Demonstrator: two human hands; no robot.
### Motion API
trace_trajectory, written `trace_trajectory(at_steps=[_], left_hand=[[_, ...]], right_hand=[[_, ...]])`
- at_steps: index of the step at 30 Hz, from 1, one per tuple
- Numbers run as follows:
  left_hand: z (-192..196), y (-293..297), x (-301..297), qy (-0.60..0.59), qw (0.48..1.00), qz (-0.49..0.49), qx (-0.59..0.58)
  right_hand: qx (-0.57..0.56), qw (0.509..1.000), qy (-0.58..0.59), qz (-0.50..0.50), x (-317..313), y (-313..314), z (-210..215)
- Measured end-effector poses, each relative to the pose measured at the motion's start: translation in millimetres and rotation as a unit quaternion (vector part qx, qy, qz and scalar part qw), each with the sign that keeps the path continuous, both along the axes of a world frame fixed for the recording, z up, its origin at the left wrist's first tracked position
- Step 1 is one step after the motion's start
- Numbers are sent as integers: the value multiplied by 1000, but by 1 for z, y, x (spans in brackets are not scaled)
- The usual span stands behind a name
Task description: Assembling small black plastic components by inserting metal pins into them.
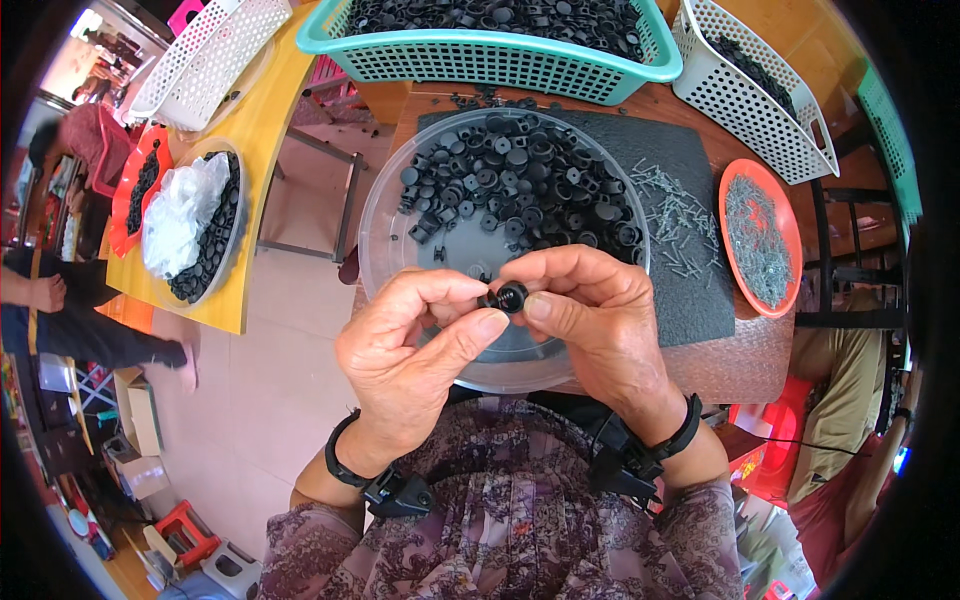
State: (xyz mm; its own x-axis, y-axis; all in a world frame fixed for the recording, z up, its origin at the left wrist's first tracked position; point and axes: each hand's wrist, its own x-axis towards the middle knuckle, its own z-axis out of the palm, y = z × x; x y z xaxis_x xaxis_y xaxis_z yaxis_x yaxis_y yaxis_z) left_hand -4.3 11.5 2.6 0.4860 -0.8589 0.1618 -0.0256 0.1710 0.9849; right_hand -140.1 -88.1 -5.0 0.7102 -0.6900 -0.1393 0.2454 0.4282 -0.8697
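Observation:
Pinched between the thumbs and fingertips of my left hand (405, 350) and my right hand (600, 325) is a small black round plastic part (511, 297). Its open end faces up and shows a shiny ringed centre. Both hands are closed on it, over the near side of a clear round tub (374, 215). Many loose black plastic parts (520, 170) lie in the tub, mostly toward its far and right sides. My fingers cover some of the held part.
Right of the tub, thin grey metal pieces (680, 220) lie on a black mat (640, 140), beside an orange bowl (731, 190) of more. Behind stand a teal basket (490, 62) and a white basket (740, 105). A yellow table (262, 130) is at left; people stand at both sides.

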Motion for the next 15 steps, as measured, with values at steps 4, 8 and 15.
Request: trace_trajectory(at_steps=[4, 8, 15], left_hand=[[0, -1, -2, -1, 1000, 18, 13], [1, -2, -3, 3, 999, 22, 32], [-1, -2, -4, 1, 999, 24, 38]], right_hand=[[-7, 1000, 1, -6, 1, 1, -2], [-17, 1000, 6, -7, 1, 1, -4], [-25, 1000, 17, -7, 2, 2, -3]])
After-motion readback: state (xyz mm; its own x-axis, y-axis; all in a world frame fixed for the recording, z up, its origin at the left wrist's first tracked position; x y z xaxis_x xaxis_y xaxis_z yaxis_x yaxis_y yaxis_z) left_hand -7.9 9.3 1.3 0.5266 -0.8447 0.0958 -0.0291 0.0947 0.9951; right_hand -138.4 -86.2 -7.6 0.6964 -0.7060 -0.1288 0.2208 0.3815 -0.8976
